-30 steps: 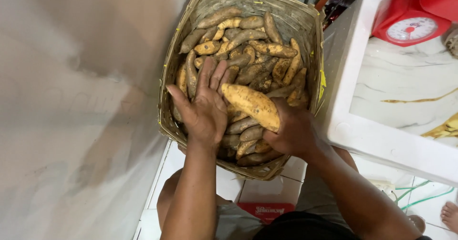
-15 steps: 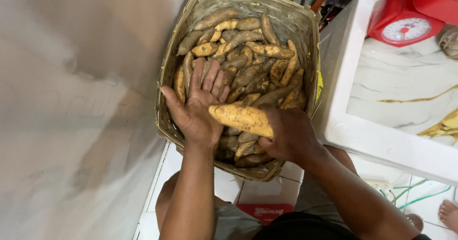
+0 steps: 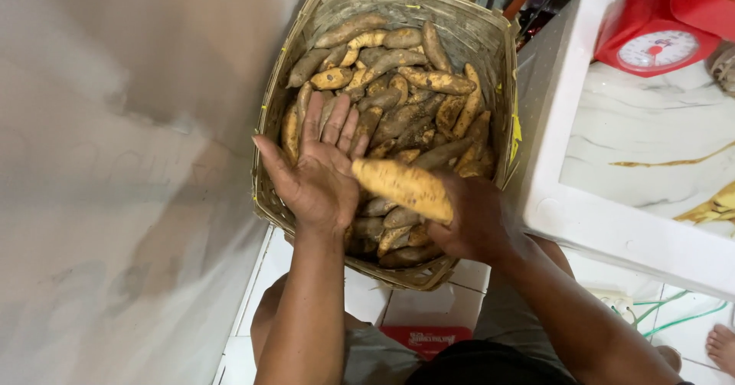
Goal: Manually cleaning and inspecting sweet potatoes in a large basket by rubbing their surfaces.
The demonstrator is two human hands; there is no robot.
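Note:
A woven bamboo basket (image 3: 302, 25) holds several brown-yellow sweet potatoes (image 3: 398, 79). Over its near half, my right hand (image 3: 475, 220) grips one large yellow sweet potato (image 3: 402, 186) by its right end. My left hand (image 3: 318, 171) is open, palm up, fingers spread, and its palm touches the left tip of that tuber. Both hands hover just above the pile.
A white foam box (image 3: 551, 201) with a marbled surface stands to the right of the basket, with a red kitchen scale (image 3: 658, 44) at its far end. A grey wall (image 3: 115, 163) runs along the left. White floor tiles (image 3: 398, 305) lie below; a bare foot (image 3: 720, 347) shows at bottom right.
My left hand turned from palm down on the pile to palm up and open. My right hand drew the large sweet potato slightly toward me and levelled it against the left palm.

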